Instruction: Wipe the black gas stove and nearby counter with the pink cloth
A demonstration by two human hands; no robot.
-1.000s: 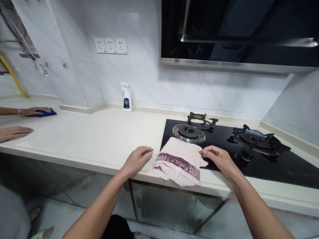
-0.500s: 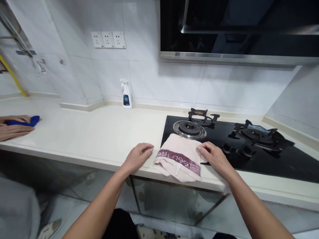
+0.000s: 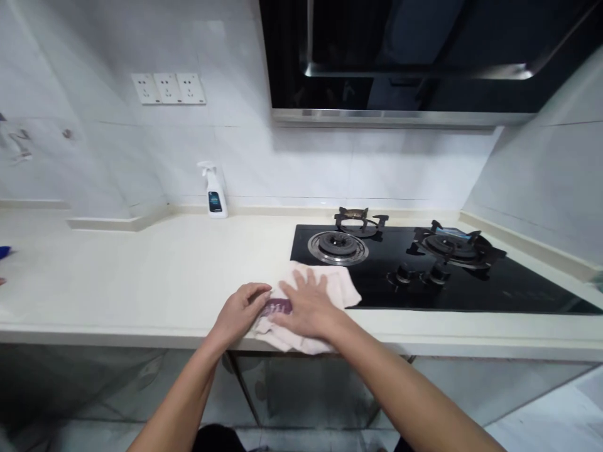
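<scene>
A pale pink towel (image 3: 336,285) with a purple lettered band lies over the counter's front edge and the near left corner of the black gas hob (image 3: 377,285). My right hand (image 3: 308,302) presses flat on the towel, its fingers spread. At the towel's left edge rests my left hand (image 3: 242,311), its fingers loosely bent and the thumb a little apart; nothing shows in its grasp. Just behind the towel is the left burner (image 3: 338,246), its pan support (image 3: 360,223) lifted off and set further back on the glass.
A white spray bottle (image 3: 215,198) stands against the back wall. Two control knobs (image 3: 421,274) and the right burner (image 3: 455,245) lie to the right. Overhead juts the black range hood (image 3: 405,69). A blue cloth (image 3: 4,252) and another person's fingertip (image 3: 2,281) show at the left edge.
My right hand has moved left from the towel's right edge onto its middle and spread flat. The towel is shifted and rumpled. The view has turned right, so the co-worker's hands have nearly left it.
</scene>
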